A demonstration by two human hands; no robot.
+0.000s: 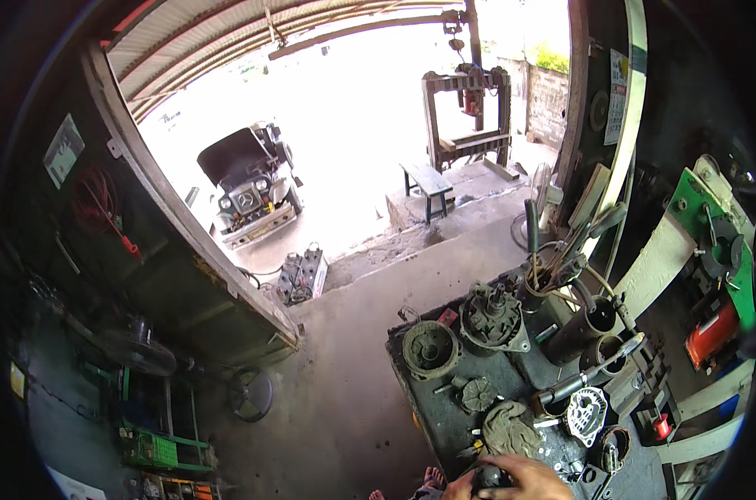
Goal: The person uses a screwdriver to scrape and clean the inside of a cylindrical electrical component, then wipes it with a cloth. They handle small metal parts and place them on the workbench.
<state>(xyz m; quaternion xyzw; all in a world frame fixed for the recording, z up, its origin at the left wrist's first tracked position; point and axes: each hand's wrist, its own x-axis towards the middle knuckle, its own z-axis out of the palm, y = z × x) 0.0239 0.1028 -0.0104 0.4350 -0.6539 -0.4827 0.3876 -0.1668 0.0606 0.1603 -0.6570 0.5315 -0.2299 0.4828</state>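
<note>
At the bottom edge of the view, close to the workbench's near side, my left hand (458,488) and my right hand (523,480) close around a small dark rounded part (489,477). My fingers cover most of it, so its exact kind does not show. Just beyond my hands lies a crumpled grey-brown rag (511,430). A silver slotted end cover (587,415) rests to the right of the rag, with a dark metal ring (615,447) beside it. Farther up the bench are a small round metal part (478,394), an open round housing (430,349) and an alternator-like unit (491,318).
The black workbench (411,392) also carries metal cylinders (584,329), a long-handled tool (579,382) and a can of tools (534,293). A stool (429,185), a press frame (466,117), a battery (304,273) and a vehicle with raised hood (249,196) stand beyond.
</note>
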